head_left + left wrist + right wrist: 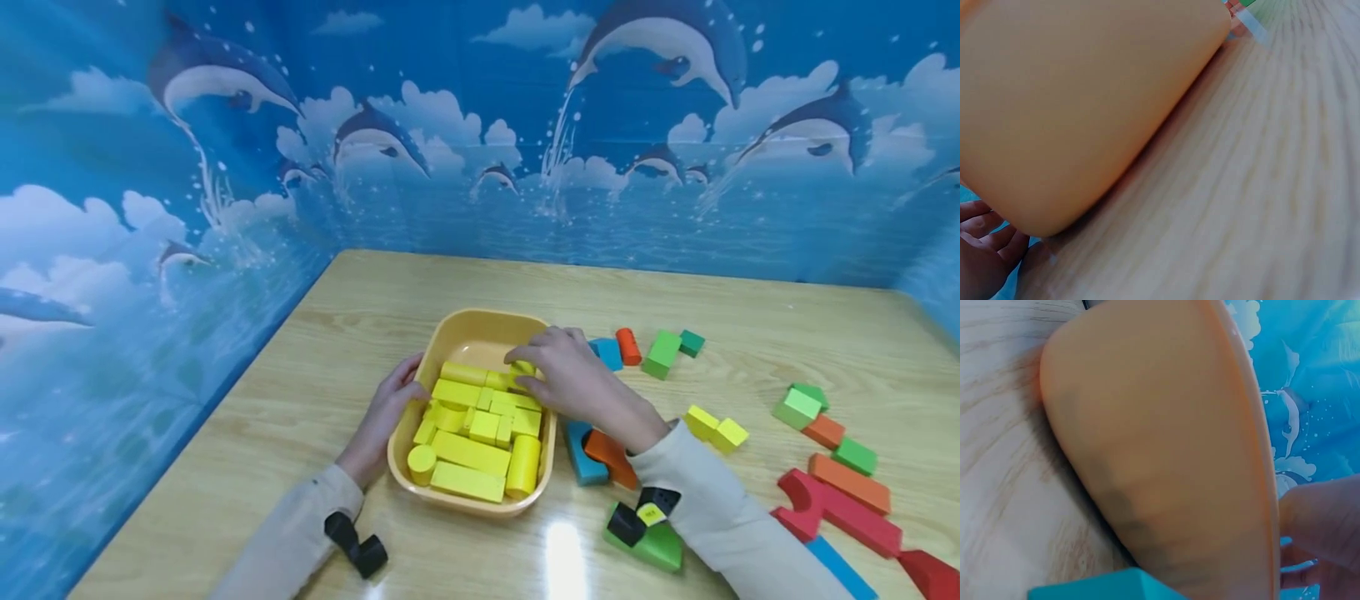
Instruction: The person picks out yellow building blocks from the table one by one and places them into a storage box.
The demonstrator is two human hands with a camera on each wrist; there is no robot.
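A tan plastic bin (465, 333) stands on the table, packed with yellow wooden blocks (471, 452) over its near and middle parts. My left hand (384, 412) holds the bin's left side, thumb at the rim; its fingers (988, 228) show at the bin's corner in the left wrist view. Over the bin's far right side, my right hand (566, 371) pinches a yellow block (522, 367), partly hidden by the fingers. The right wrist view shows the bin's outer wall (1160, 444), with the hand at the rim.
Right of the bin lie a blue block (587, 454), an orange arch (611, 457) and a green piece (660, 546). Two yellow blocks (715, 427) sit farther right. Red, orange, green and blue blocks line the right side. A dolphin-print curtain (450, 167) borders the table.
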